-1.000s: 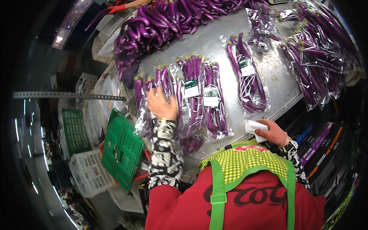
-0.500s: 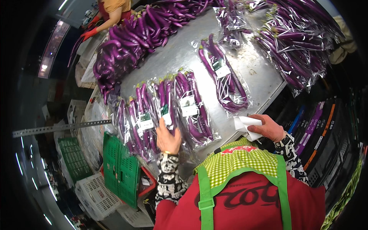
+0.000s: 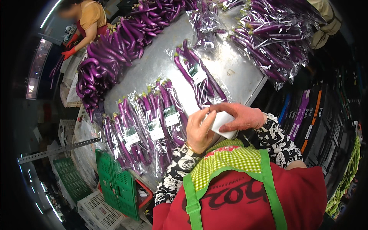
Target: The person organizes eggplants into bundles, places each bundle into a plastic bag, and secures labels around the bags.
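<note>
My right hand (image 3: 245, 117), in a reddish glove, grips a bent strip of white paper (image 3: 223, 122), perhaps a strip of labels, over the table's near edge. My bare left hand (image 3: 200, 131) meets it from the left, thumb and forefinger pinched at the paper's edge; the fingertips are partly hidden. Left of my hands, several clear bags of long purple eggplants (image 3: 156, 128) lie in a row, some with a green-and-white label showing. Just beyond my hands lies one more labelled bag of eggplants (image 3: 210, 82).
Loose eggplants (image 3: 115, 48) are heaped along the metal table's (image 3: 147, 69) far left side. More bagged eggplants (image 3: 274, 38) are piled at the right. A person (image 3: 90, 23) in red gloves stands far left. Green crates (image 3: 117, 184) stand below left, black crates (image 3: 306, 119) right.
My left hand has left the bagged eggplants and moved right to the white paper. My right hand has turned the paper toward it. The view has shifted.
</note>
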A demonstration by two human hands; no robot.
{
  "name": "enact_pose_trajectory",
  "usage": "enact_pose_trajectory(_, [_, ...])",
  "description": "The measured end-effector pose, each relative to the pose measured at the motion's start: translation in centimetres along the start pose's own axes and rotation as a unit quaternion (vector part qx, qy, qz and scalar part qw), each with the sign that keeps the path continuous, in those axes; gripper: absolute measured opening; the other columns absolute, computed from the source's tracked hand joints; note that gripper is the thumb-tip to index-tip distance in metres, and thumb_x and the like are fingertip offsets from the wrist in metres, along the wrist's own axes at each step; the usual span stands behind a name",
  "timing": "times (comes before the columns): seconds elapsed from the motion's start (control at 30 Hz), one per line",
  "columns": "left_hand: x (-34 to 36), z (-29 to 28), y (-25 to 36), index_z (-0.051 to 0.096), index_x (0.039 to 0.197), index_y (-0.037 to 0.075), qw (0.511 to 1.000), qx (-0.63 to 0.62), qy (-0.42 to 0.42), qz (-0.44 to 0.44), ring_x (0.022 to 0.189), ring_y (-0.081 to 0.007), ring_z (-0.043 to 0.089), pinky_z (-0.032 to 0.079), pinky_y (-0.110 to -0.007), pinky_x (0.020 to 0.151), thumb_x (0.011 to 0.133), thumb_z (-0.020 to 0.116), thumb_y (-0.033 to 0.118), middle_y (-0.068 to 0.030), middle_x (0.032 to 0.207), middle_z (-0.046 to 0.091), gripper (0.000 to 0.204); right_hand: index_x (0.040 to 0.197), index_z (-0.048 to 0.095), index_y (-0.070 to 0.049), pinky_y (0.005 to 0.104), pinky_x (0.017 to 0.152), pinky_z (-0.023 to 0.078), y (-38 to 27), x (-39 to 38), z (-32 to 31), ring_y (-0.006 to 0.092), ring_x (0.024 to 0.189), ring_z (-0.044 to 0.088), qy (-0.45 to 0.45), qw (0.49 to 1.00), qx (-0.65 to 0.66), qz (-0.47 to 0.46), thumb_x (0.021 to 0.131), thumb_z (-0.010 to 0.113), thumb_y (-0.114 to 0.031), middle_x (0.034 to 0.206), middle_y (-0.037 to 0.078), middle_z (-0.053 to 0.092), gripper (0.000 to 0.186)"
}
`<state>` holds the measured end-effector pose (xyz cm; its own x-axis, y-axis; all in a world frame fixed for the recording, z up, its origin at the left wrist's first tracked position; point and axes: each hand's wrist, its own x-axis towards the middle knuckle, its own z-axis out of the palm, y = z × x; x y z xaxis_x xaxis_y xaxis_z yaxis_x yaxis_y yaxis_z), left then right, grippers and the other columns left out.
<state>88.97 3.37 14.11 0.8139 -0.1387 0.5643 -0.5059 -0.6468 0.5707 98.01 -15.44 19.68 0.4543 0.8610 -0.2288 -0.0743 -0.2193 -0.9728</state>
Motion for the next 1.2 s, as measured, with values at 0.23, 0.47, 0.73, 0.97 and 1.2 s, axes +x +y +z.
enact_pose_trajectory(0.23, [0.4,2.8,0.4,0.065,0.088,0.004,0.969,-0.229,0.026,-0.084,0.079,-0.0232,0.065,0.052,-0.031,0.071,0.07,0.075,0.003,-0.01,0.087,0.067,0.021,0.14,0.029,0.001,0.0403,0.099,0.041,7.2,7.5,-7.9,0.0338,0.121,0.046,0.321,0.943,-0.076,0.045,0.069,0.073,-0.057,0.132,0.025,0.044,0.102])
enact_pose_trajectory(0.47, [2.7,4.4,2.3,0.062,0.084,0.003,0.912,-0.396,-0.101,-0.042,0.073,-0.0222,0.062,0.048,-0.029,0.064,0.069,0.077,0.005,-0.0094,0.082,0.062,0.022,0.143,0.031,-0.014,0.0459,0.102,0.036,11.4,16.2,-3.9,0.0428,0.119,0.042,0.253,0.875,-0.4,0.106,0.065,0.068,-0.052,0.141,0.023,0.033,0.095])
enact_pose_trajectory(0.73, [3.3,5.1,0.3,0.063,0.083,0.002,0.902,-0.395,-0.045,-0.169,0.08,-0.0159,0.06,0.048,-0.026,0.071,0.074,0.073,0.0,-0.0078,0.091,0.062,0.014,0.131,0.042,0.001,0.0429,0.097,0.04,10.3,14.9,-3.2,0.0382,0.11,0.05,0.229,0.919,-0.3,0.115,0.072,0.064,-0.062,0.128,0.03,0.043,0.089])
enact_pose_trajectory(0.97, [3.6,5.4,-0.1,0.061,0.09,0.001,0.893,-0.37,0.02,-0.257,0.082,-0.0128,0.057,0.046,-0.024,0.073,0.078,0.069,-0.002,-0.0063,0.089,0.061,0.015,0.132,0.026,0.012,0.0423,0.097,0.04,9.9,22.9,-17.7,0.0393,0.118,0.046,0.504,0.81,-0.191,0.232,0.069,0.073,-0.047,0.13,0.029,0.041,0.098])
enact_pose_trajectory(1.2, [1.0,4.6,0.0,0.065,0.092,-0.001,0.826,-0.462,0.009,-0.322,0.076,-0.0089,0.06,0.048,-0.022,0.068,0.082,0.063,-0.005,-0.0029,0.084,0.065,0.012,0.086,0.058,0.014,0.0361,0.06,0.048,11.1,18.9,-14.9,0.0231,0.066,0.06,0.349,0.919,-0.105,0.148,0.067,0.07,-0.022,0.076,0.02,0.063,0.042])
